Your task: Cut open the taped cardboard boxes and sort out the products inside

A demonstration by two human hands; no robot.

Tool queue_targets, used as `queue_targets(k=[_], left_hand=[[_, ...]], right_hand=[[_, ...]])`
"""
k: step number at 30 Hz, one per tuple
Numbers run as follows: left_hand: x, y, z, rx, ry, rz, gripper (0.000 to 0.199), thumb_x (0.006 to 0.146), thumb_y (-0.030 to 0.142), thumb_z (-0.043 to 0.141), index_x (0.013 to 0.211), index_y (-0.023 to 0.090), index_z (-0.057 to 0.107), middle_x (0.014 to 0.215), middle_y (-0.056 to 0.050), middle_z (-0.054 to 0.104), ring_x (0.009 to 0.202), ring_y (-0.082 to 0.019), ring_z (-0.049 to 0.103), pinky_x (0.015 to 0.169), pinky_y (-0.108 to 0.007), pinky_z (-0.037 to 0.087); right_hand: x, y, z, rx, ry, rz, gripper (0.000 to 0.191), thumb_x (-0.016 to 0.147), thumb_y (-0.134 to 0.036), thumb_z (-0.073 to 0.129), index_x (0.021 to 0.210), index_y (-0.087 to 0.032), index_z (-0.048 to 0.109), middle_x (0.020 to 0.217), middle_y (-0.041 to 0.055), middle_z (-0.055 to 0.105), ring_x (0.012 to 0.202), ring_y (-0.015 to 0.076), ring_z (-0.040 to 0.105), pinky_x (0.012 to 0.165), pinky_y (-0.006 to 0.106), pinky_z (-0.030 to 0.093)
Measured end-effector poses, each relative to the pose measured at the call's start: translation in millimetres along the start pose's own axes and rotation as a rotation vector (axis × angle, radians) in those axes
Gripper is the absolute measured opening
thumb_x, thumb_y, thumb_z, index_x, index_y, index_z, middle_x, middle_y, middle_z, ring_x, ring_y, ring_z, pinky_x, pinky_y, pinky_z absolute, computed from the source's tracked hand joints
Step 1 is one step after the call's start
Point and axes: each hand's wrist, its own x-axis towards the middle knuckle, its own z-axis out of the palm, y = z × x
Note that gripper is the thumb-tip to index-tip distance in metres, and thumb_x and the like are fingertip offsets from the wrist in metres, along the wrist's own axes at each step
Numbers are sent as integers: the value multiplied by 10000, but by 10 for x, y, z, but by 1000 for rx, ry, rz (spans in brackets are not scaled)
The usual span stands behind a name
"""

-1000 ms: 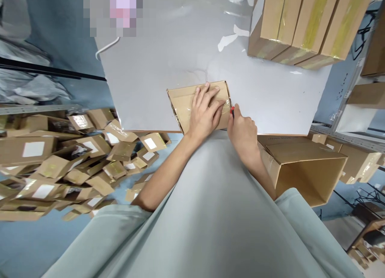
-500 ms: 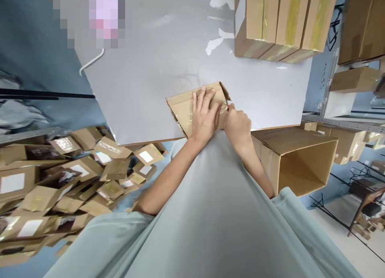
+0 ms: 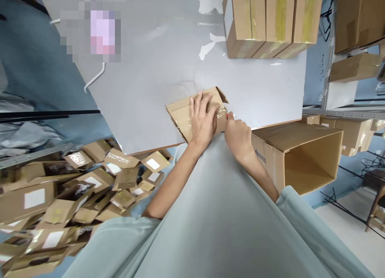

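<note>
A small brown cardboard box (image 3: 181,111) lies tilted at the near edge of the grey table (image 3: 144,89), with clear tape on its right part. My left hand (image 3: 203,119) presses flat on top of it, fingers spread. At the box's right end my right hand (image 3: 238,134) is closed around a small red tool (image 3: 227,115), mostly hidden in the fist. The tool's tip is at the taped edge. A flap stands up at the box's upper right corner.
Three taped boxes (image 3: 279,21) stand at the table's back right. A large open carton (image 3: 313,161) is beside my right arm. Many opened boxes (image 3: 96,181) are piled at the lower left. A white cable (image 3: 95,77) lies at the table's left edge.
My right hand and the red tool have moved slightly down along the box's right end. My left hand stays on the box. The whole view has shifted a little.
</note>
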Motion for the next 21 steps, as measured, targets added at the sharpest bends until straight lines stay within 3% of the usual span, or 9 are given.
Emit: queue_targets(k=[4,8,10,14,16,18,21], left_hand=[[-101,33,12,55,-20,13,412,1176,608,469,1338,356,752,1682,-97,666,1770,-332,370,1478,-708,170],[-52,-4,7,107,-9,24,450,1166,648,479,1386,359,744,1679,-106,662,1777,-339,352,1470,-709,174],[-7,-8,-39,115,-17,24,448,1161,647,494,1384,353,747,1680,-106,661,1778,-342,350,1472,-703,173],[-78,51,-255,143,-53,-11,471,1175,617,500,1389,283,752,1695,-142,640,1768,-368,367,1470,-689,167],[-218,87,-395,179,-21,-73,456,1179,585,521,1425,271,741,1735,-146,595,1776,-371,344,1475,-666,156],[-395,90,-517,219,58,-156,465,1163,575,575,1503,283,698,1786,-143,527,1794,-378,291,1476,-654,145],[-647,-14,-627,259,191,-274,606,1136,602,624,1638,266,577,1831,-183,431,1800,-388,259,1473,-640,172]], right_hand=[[99,111,76,59,-26,-23,443,1185,-125,392,1553,-107,638,1283,244,844,1189,286,843,972,334,631],[268,241,78,202,-15,-68,403,1208,-194,414,1525,-119,653,1309,222,847,1231,312,815,1029,365,596],[269,357,84,330,-21,-123,381,1213,-227,440,1503,-152,675,1248,180,868,1162,304,827,1012,359,592],[286,717,280,765,7,-268,357,1206,-399,491,1425,-260,737,965,32,860,822,250,825,865,333,631],[471,916,489,898,141,-229,416,1194,-523,488,1435,-288,732,952,29,845,797,263,819,854,362,647],[811,1094,746,838,288,-104,474,1188,-566,469,1448,-257,718,1078,102,855,941,318,835,932,430,649],[1451,1334,1131,616,304,78,500,1164,-426,503,1550,-139,640,1271,244,823,1182,417,802,1055,552,618]])
